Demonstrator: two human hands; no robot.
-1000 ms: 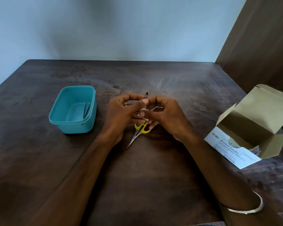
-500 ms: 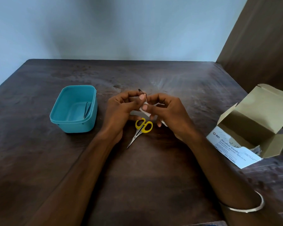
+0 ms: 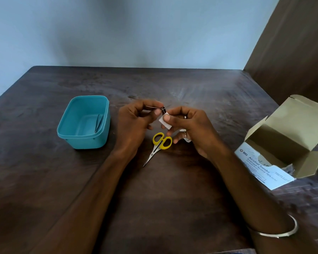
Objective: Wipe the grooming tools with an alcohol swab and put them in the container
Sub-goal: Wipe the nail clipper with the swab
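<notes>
Just above the yellow-handled scissors (image 3: 159, 146), the left hand (image 3: 136, 125) pinches a small metal grooming tool (image 3: 157, 108) between thumb and forefinger, its long axis roughly level, running left to right. The right hand (image 3: 189, 127) presses a white alcohol swab (image 3: 164, 122) against the tool's right end. The scissors lie flat, tips pointing down-left toward the person. Left of them, well apart, sits the teal container (image 3: 84, 121) holding tweezers (image 3: 99, 123); bare tabletop (image 3: 173, 198) lies between.

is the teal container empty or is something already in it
Not empty: the teal container holds a slim metal tool, apparently tweezers, leaning against its right inner wall.
</notes>
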